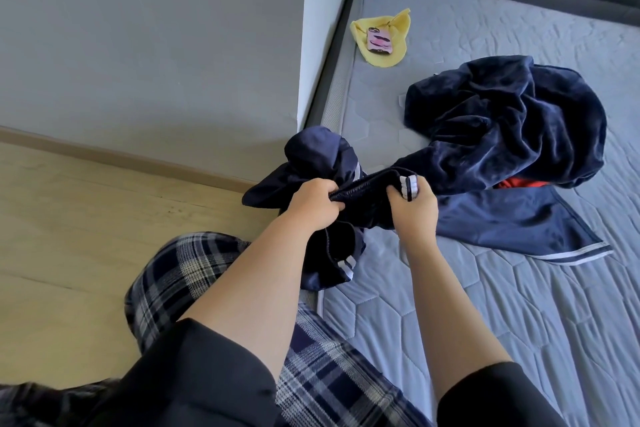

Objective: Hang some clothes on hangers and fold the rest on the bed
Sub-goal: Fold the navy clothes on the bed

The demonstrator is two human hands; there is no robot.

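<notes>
Both your hands are clamped on the navy blue sports garment with white side stripes (362, 206). Your left hand (317, 204) has its fingers curled round the ribbed band. Your right hand (415, 210) pinches the same band at its white-striped end, a little apart from the left. The garment hangs between and below your hands at the edge of the grey quilted mattress (519, 305), with more of it bunched just beyond your left knuckles.

Expect it to be light, limp and probably slick, so it will not hold a shape by itself. The ribbed band looks like the firmest part, so keep your grip there and let the rest drop free.

To the right of your right hand a flat navy panel with a white-striped hem (502, 218) lies on the mattress. Whether it is the same garment cannot be told. Beyond it is a heap of plush dark blue velvety fabric (512, 121), likely heavier and clingier. No hanger is in view.
</notes>
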